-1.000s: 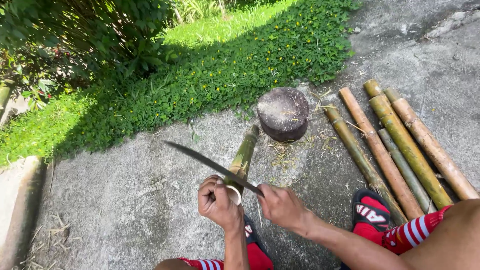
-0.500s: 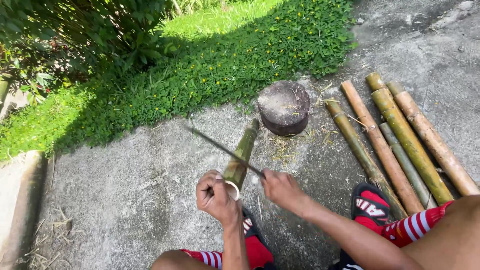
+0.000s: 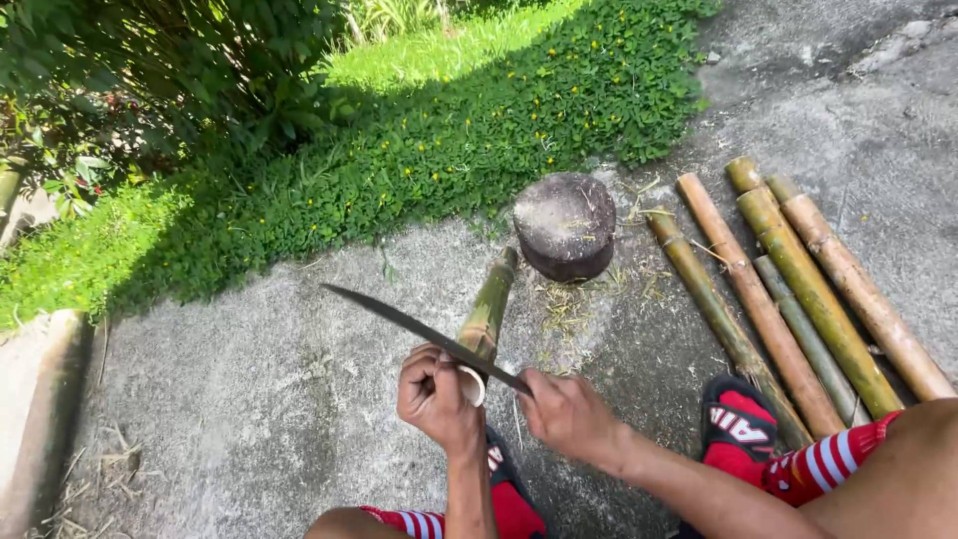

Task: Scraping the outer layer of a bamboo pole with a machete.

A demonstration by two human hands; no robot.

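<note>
The left hand point(image 3: 437, 395) stays wrapped around the near end of the green bamboo piece point(image 3: 487, 314), which slants away across the concrete ground point(image 3: 249, 399). The right hand point(image 3: 569, 414), clamped on the long knife point(image 3: 419, 334), has brought the blade back down across that cut end after lifting it half a second ago; a round wooden block point(image 3: 566, 225) sits beyond, more bamboo poles point(image 3: 798, 289) lie to the right

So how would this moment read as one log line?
left hand: grips bamboo piece | right hand: holds long knife across its cut end | beyond: round wooden block
</note>
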